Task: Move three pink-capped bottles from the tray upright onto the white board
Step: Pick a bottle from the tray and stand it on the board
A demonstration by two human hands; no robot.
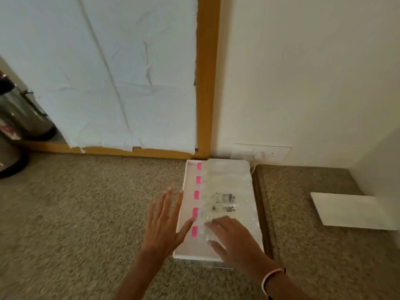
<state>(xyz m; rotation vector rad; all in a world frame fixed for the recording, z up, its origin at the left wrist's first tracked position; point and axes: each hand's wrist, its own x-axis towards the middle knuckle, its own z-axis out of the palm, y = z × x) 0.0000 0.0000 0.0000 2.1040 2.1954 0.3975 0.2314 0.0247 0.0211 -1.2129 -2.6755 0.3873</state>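
Five pink caps in a row, bottles (pixel 225 198) lying flat in the tray (pixel 181 217), clear bodies blurring together so you can't count them apart cleanly. Your right hand (pixel 232 237) is down on the near end of them, fingers (pixel 211 224) loosely spread and resting on the clear plastic just right of the nearest cap (pixel 194 231); nothing pinched, as far as the blur lets me tell. Your left hand (pixel 165 221) hovers flat over the tray's left rim, fingers fanned wide, thumb stretched toward that same cap, holding nothing. So by my read this is the first pick, reach made, grip not yet closed. The board (pixel 350 210) sits well off to the right of your right hand, on the carpet (pixel 86 213), bare where it shows. Next you'll want to curl those right fingers round one body, lift it clear of its neighbours, turn it cap-up, and carry it rightward to stand on the board. Watch the roll: these look slick.
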